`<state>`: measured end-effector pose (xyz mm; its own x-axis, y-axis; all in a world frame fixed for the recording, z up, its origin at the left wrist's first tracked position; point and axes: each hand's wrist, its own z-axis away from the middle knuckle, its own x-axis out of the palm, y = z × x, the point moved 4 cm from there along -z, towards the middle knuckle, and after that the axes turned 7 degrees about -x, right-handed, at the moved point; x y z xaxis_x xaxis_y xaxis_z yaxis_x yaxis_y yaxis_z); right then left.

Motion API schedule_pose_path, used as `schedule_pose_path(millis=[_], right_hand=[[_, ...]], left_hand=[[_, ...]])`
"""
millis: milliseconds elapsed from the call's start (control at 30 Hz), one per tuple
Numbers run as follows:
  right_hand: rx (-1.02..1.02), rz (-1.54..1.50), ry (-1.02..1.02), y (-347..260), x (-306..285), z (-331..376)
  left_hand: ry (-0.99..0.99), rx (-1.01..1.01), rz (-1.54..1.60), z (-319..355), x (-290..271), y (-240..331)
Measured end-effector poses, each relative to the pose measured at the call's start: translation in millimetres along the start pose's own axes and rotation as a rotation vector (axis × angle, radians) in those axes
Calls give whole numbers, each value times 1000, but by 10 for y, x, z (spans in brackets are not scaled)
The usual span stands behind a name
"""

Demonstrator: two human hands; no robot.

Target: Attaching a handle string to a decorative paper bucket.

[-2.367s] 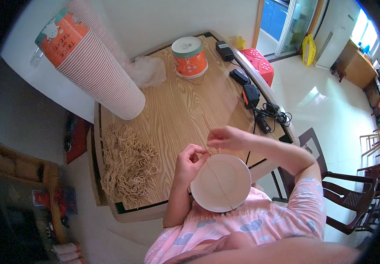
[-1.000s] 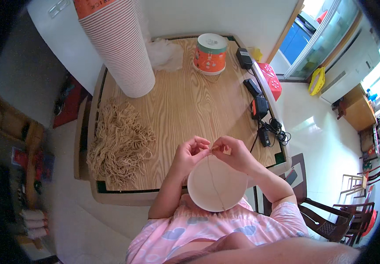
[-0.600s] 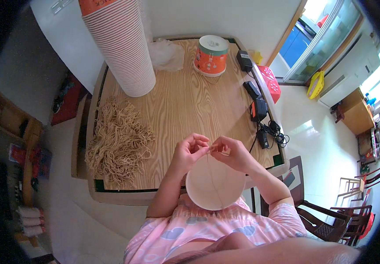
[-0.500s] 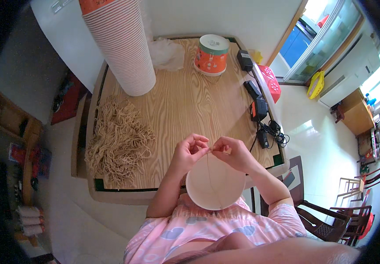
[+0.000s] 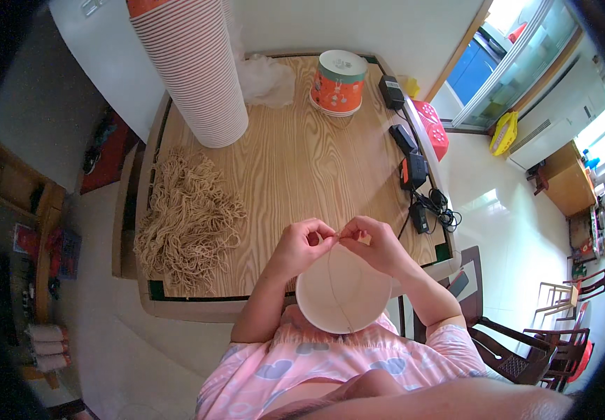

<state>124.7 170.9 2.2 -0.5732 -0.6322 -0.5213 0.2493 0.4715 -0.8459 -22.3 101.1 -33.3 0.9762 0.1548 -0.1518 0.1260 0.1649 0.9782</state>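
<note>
A white-lined paper tub (image 5: 316,301) sits between my forearms at the table's near edge, its open mouth facing me. Across that mouth runs a thin beige cord (image 5: 332,283), from the far rim down to the near rim. At the far rim my left hand (image 5: 302,242) and my right hand (image 5: 372,243) meet, fingertips pinched together on the cord's end. The fingers hide the exact spot where cord and rim join. To the left, a heap of beige cords (image 5: 189,224) lies on the table.
A tall leaning stack of nested paper tubs (image 5: 201,84) stands at the back left, beside crumpled clear plastic (image 5: 267,80). An orange and green tub (image 5: 339,91) is upside down at the back. Black power adapters (image 5: 414,171) and cables line the right edge of the wood-grain table (image 5: 295,161).
My left fingers have curled in closer to the right ones, closing the pinch at the far rim. The cord across the mouth bows more. The tub has hardly moved.
</note>
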Motion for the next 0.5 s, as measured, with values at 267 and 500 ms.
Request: schedule_pose_path(millis=[267, 500], right_hand=[[-18, -21, 1, 0, 17, 9], [38, -84, -20, -21, 54, -12]], left_hand=[[4, -41, 185, -6, -15, -69], [-38, -40, 257, -32, -25, -8]])
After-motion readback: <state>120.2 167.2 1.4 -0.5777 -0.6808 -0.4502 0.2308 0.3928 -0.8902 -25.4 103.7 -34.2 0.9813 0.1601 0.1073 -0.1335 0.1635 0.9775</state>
